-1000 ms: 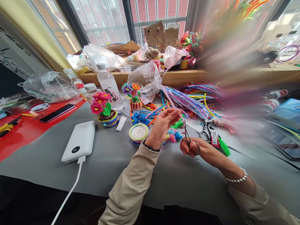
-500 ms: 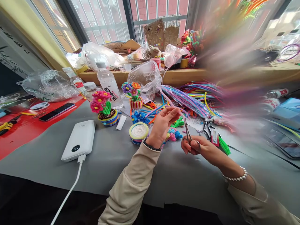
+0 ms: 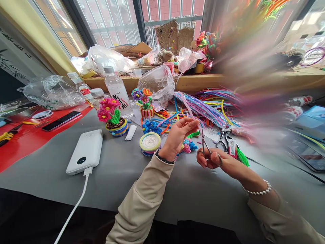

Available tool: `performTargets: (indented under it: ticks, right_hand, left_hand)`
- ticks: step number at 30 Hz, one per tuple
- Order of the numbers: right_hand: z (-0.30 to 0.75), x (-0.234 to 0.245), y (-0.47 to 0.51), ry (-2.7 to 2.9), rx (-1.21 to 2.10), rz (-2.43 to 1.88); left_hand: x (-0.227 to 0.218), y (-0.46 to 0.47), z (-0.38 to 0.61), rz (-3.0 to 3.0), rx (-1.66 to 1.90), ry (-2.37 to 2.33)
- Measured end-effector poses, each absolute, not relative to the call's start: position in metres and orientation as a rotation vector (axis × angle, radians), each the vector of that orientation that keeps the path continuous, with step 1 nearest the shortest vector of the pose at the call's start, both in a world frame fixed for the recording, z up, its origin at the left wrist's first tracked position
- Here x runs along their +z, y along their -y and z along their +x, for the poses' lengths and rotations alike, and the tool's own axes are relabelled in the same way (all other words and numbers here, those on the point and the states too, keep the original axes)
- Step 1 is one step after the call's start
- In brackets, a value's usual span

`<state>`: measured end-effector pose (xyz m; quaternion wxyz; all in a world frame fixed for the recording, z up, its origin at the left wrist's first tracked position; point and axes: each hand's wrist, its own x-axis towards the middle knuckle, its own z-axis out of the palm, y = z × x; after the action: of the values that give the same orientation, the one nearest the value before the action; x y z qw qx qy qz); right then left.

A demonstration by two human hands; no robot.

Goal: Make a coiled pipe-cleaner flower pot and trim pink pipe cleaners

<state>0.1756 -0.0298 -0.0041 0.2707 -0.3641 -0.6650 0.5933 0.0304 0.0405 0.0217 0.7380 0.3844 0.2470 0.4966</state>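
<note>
Between finger and thumb, my left hand pinches a pale pink pipe cleaner, its length rising above the fingers. My right hand has its fingers in the handles of small metal scissors. The scissor blades point upward and sit close to the lower end of the pipe cleaner, just right of my left fingertips; whether they touch it I cannot tell. Below my left hand lie pink and blue pipe-cleaner flowers. Left of the wrist stands a round pot wrapped in yellow and blue.
A white power bank with a cable lies at left. Potted pipe-cleaner flowers and a water bottle stand behind it. Bundled pipe cleaners lie at the back. Black-handled scissors rest right. The right side is blurred.
My left hand has shifted slightly right with the pipe cleaner. The scissors in my right hand have spread wider, their handles farther apart.
</note>
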Motion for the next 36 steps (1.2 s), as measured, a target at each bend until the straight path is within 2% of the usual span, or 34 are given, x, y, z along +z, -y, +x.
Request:
performTargets:
  ticks: [10,18,36]
  right_hand:
    - [0.171,-0.008,0.03,1.643,1.53,-0.991]
    - [0.171,0.0,0.035,1.754,1.68,-0.987]
    - [0.17,-0.01,0.03,1.602,1.584,-1.007]
  left_hand:
    - [0.022,-0.04,0.032,0.795,1.161,-0.543]
    - [0.019,-0.04,0.032,0.861,1.075,-0.517]
    - [0.021,-0.039,0.031,0.828,1.14,-0.555]
